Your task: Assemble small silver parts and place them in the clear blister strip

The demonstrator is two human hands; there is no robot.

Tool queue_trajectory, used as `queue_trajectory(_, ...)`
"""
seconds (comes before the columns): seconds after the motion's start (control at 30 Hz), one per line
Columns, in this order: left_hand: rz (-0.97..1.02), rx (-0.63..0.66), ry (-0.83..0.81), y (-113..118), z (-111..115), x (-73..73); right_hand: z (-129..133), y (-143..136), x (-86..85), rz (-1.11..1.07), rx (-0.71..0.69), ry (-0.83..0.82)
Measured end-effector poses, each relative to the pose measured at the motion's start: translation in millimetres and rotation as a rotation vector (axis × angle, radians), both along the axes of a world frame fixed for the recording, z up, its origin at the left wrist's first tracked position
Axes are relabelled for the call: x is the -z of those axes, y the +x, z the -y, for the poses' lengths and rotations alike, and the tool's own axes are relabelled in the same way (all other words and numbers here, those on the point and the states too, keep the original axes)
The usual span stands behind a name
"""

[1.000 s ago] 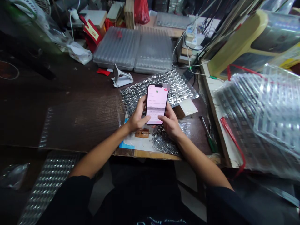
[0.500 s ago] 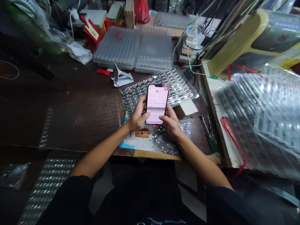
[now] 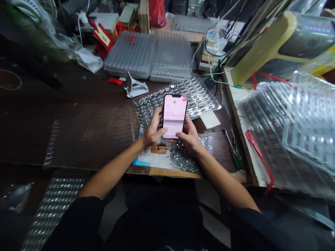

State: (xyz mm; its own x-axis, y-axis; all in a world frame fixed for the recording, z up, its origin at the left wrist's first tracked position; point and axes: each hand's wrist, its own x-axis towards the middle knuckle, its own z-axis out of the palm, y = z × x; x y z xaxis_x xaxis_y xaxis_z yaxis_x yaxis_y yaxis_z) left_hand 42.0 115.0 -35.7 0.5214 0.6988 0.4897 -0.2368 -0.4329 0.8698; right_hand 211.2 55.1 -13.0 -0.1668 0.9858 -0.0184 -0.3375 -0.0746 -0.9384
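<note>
A smartphone [image 3: 173, 113] with a lit pinkish screen and an on-screen keyboard is held upright between both hands. My left hand [image 3: 154, 129] is closed round its left side, thumb over the lower screen. My right hand [image 3: 191, 136] grips the right side, its thumb on the keyboard area. Behind the phone lies a clear tray [image 3: 201, 94] filled with rows of small metal parts. Below the hands are a small brown block [image 3: 158, 149] and a heap of tiny metal pieces [image 3: 184, 158] on plastic. The fingers behind the phone are mostly hidden.
A white phone stand [image 3: 136, 88] stands left of the tray. Stacked clear trays [image 3: 131, 52] sit at the back, and more [image 3: 311, 122] at the right. A green-handled screwdriver [image 3: 235, 157] lies near the wooden ledge [image 3: 243, 122]. Cables run at the back right.
The right thumb has shifted slightly left and down over the keyboard. Both hands still hold the phone, and the view has moved only a little.
</note>
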Motion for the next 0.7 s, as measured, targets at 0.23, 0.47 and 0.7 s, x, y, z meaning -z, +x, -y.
queue_trajectory(0.23, -0.006, -0.026, -0.019, 0.6, 0.9, -0.1, 0.5, 0.1, -0.3, 0.04, 0.003, -0.016)
queue_trajectory(0.47, -0.047, -0.095, 0.01, 3.0, 1.9, 2.0, -1.7, -0.1, 2.3, -0.027, 0.002, -0.051)
queue_trajectory(0.7, -0.006, -0.055, 0.004, 2.5, 1.2, 1.9, -0.8, 0.7, 2.4, -0.019, 0.003, -0.038)
